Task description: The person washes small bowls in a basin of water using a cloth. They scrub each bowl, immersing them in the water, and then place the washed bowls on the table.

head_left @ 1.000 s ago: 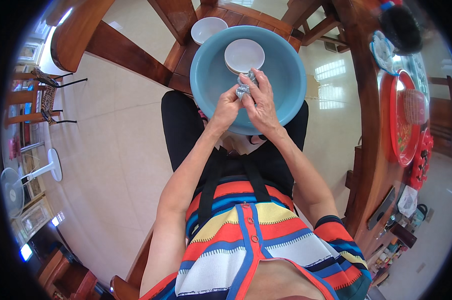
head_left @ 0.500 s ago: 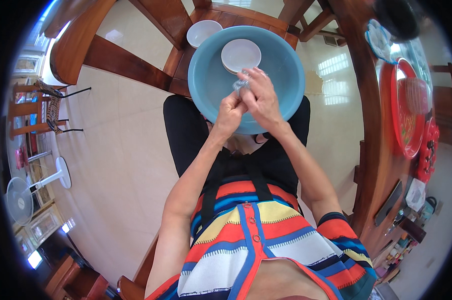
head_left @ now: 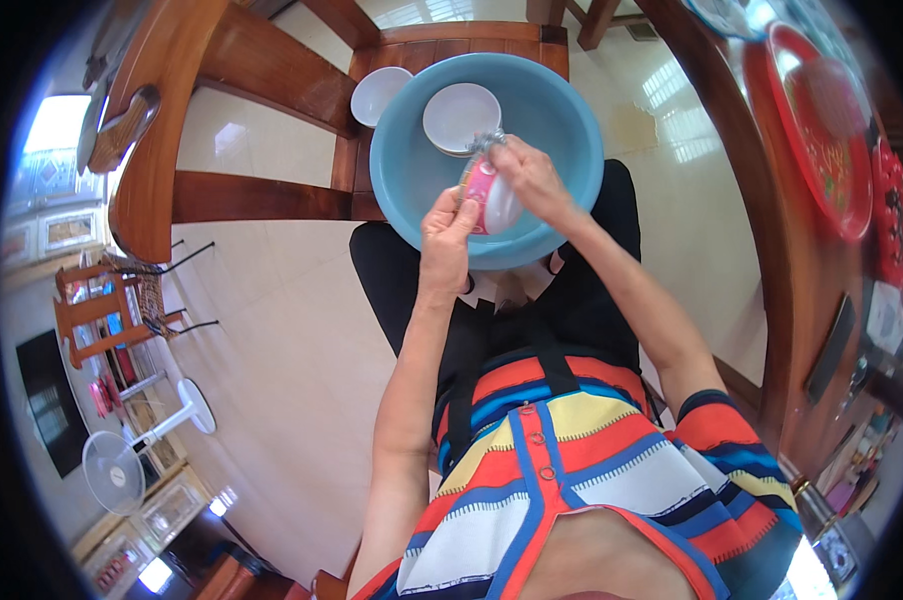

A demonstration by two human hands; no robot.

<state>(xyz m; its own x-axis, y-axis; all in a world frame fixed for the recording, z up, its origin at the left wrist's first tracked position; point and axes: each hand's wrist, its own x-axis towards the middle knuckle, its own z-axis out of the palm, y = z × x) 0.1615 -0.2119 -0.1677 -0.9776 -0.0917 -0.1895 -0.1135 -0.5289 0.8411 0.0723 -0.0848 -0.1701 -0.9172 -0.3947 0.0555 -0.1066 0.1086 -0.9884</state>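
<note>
Both hands now sit lower over the near rim of the blue basin (head_left: 562, 130), and the pink-and-white bowl (head_left: 487, 200) shows turned on its side between them. Left hand (head_left: 447, 235) grips the bowl's near edge, fingers curled; right hand (head_left: 532, 180) closes on a silvery scrubbing pad (head_left: 484, 142) pressed against the bowl's top. Wet and glazed, it looks slippery, light and breakable, best gripped by rim and foot. White bowls (head_left: 460, 115) rest at the basin's far side, another white bowl (head_left: 377, 92) on the wooden chair (head_left: 262, 195) beyond.
</note>
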